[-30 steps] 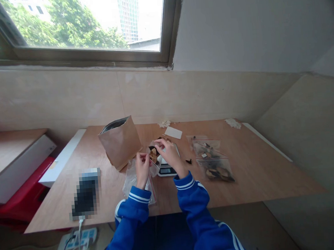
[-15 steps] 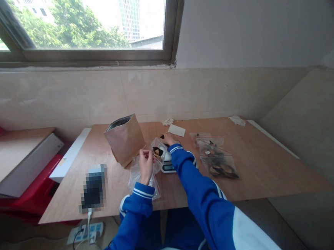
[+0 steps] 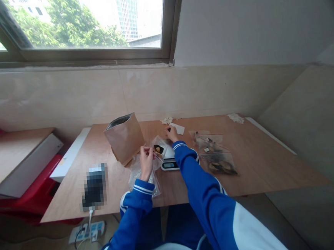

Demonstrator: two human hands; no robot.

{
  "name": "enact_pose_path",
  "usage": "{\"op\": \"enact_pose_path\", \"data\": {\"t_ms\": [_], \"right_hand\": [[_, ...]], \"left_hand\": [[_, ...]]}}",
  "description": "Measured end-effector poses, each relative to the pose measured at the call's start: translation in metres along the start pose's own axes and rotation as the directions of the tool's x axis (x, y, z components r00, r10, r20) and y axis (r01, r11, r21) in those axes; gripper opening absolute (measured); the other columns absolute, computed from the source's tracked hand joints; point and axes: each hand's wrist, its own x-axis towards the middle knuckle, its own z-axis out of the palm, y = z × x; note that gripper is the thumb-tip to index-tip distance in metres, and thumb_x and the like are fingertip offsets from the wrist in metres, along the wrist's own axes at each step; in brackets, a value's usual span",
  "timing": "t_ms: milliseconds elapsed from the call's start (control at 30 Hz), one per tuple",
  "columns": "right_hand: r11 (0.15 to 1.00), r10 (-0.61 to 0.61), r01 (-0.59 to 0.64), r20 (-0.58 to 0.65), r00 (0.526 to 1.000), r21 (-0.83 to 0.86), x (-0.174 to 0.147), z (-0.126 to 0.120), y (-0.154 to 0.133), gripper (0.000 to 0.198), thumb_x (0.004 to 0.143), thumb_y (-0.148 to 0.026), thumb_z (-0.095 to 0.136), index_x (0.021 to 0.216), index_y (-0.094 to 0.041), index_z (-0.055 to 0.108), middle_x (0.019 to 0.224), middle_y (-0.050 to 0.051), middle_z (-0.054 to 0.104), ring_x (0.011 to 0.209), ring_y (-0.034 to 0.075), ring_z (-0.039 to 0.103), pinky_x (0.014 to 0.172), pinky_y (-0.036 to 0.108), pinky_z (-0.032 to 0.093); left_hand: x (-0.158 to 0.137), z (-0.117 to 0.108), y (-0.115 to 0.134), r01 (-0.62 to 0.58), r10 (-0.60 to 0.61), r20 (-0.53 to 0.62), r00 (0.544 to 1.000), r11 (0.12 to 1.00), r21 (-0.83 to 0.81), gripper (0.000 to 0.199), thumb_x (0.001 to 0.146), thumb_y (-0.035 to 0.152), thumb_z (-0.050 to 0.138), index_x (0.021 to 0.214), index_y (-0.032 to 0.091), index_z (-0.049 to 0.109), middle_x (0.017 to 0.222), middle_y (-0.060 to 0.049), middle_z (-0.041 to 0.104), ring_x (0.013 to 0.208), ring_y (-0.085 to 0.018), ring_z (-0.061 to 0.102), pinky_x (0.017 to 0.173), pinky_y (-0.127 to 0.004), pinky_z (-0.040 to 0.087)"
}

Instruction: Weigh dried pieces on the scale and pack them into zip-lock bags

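Observation:
My left hand (image 3: pixel 146 160) is closed, its fingers pinching the edge of a clear zip bag (image 3: pixel 163 142). Dark and tan dried pieces (image 3: pixel 159 149) show inside that bag, which lies over the left side of a white digital scale (image 3: pixel 170 165). Beyond the scale, my right hand (image 3: pixel 172 134) grips a small dark piece (image 3: pixel 169 129) between the fingertips, close to a white card (image 3: pixel 178 128). Several clear plastic bags (image 3: pixel 134 173) lie under and beside my left hand.
An open brown paper bag (image 3: pixel 124 140) stands at the back left. To the right lie several filled zip bags (image 3: pixel 220 164). A blurred phone (image 3: pixel 93 188) with a cable rests at the table's left. Crumpled white scraps (image 3: pixel 236 118) sit near the wall.
My right hand has moved right and slightly farther away, from beside the zip bag to near the white card. The scale's display shows more. My left hand stays nearly in place, holding the bag.

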Motion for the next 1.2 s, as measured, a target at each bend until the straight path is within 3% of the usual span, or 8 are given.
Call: {"op": "enact_pose_path", "data": {"t_ms": [267,367,467,700,900,1000,1100,1200], "right_hand": [[0.936,-0.236,0.222,0.019,0.971,0.273,-0.071,-0.024,-0.062,0.024,0.085,-0.028,0.053,0.105,-0.018,0.061,0.104,0.006,0.067,0.093,0.018,0.062,0.081,0.029,0.05],[0.928,-0.311,0.28,0.099,0.945,0.244,-0.105,-0.035,-0.078,0.032,0.086,-0.025,0.053,0.117,-0.023,0.06,0.106,0.005,0.066,0.095,0.018,0.062,0.087,0.03,0.048],[0.943,-0.29,0.246,0.188,0.938,0.225,-0.128,-0.048,-0.086,0.032,0.09,-0.027,0.048,0.12,-0.024,0.059,0.102,0.004,0.069,0.091,0.017,0.064,0.086,0.031,0.049],[0.951,-0.173,0.123,0.158,0.972,0.283,-0.159,-0.061,-0.087,0.033,0.098,-0.035,0.036,0.122,-0.024,0.057,0.1,0.005,0.073,0.095,0.019,0.068,0.085,0.032,0.052],[0.964,-0.206,0.158,0.223,0.953,0.215,-0.174,-0.058,-0.101,0.034,0.099,-0.036,0.035,0.12,-0.022,0.058,0.115,0.008,0.067,0.105,0.02,0.064,0.092,0.035,0.049],[0.955,-0.234,0.204,0.125,0.964,0.217,-0.188,-0.06,-0.104,0.034,0.099,-0.035,0.034,0.121,-0.022,0.056,0.127,0.01,0.06,0.12,0.02,0.056,0.102,0.037,0.044],[0.975,-0.185,0.196,-0.103,0.977,0.104,-0.203,-0.059,-0.094,0.046,0.093,-0.043,0.047,0.133,-0.019,0.046,0.151,0.014,0.031,0.141,0.026,0.027,0.114,0.048,0.026],[0.984,-0.123,0.132,-0.075,0.99,0.124,-0.212,-0.056,-0.08,0.079,0.083,-0.05,0.062,0.145,-0.018,0.026,0.157,0.018,0.014,0.145,0.03,0.014,0.115,0.053,0.02]], "left_hand": [[0.0,0.008,-0.013,0.004,-0.004,-0.001,1.0,0.999,-0.038,0.027,0.083,0.043,0.057,0.083,0.02,0.043,0.063,0.005,0.053,0.052,-0.009,0.053,0.05,-0.021,0.041],[-0.003,0.009,-0.012,-0.019,0.019,-0.017,1.0,0.999,-0.039,0.027,0.085,0.043,0.055,0.085,0.02,0.042,0.066,0.005,0.052,0.053,-0.009,0.053,0.052,-0.022,0.042],[-0.007,0.007,-0.011,-0.029,0.028,-0.039,0.999,0.999,-0.04,0.025,0.086,0.042,0.054,0.087,0.02,0.042,0.07,0.004,0.051,0.055,-0.009,0.054,0.055,-0.023,0.045],[-0.016,0.009,-0.004,0.038,-0.04,-0.012,0.999,0.987,-0.159,0.031,0.085,0.047,0.056,0.091,0.021,0.041,0.071,0.004,0.052,0.056,-0.009,0.053,0.055,-0.023,0.045],[-0.03,0.014,0.004,-0.025,0.036,0.052,0.998,0.98,-0.195,0.033,0.083,0.048,0.059,0.093,0.02,0.045,0.088,-0.002,0.058,0.079,-0.013,0.06,0.065,-0.024,0.049],[-0.038,0.013,0.006,-0.008,0.012,0.013,1.0,0.965,-0.263,0.033,0.083,0.048,0.061,0.092,0.02,0.045,0.083,0.0,0.056,0.071,-0.01,0.058,0.062,-0.022,0.047],[-0.041,0.012,0.007,0.022,-0.038,-0.039,0.998,0.932,-0.361,0.035,0.081,0.048,0.063,0.091,0.021,0.043,0.073,0.004,0.054,0.057,-0.007,0.053,0.055,-0.02,0.044],[-0.041,0.012,0.007,0.029,-0.063,-0.065,0.996,0.9,-0.436,0.037,0.079,0.048,0.064,0.091,0.021,0.041,0.067,0.007,0.052,0.053,-0.007,0.052,0.056,-0.021,0.044]]}}
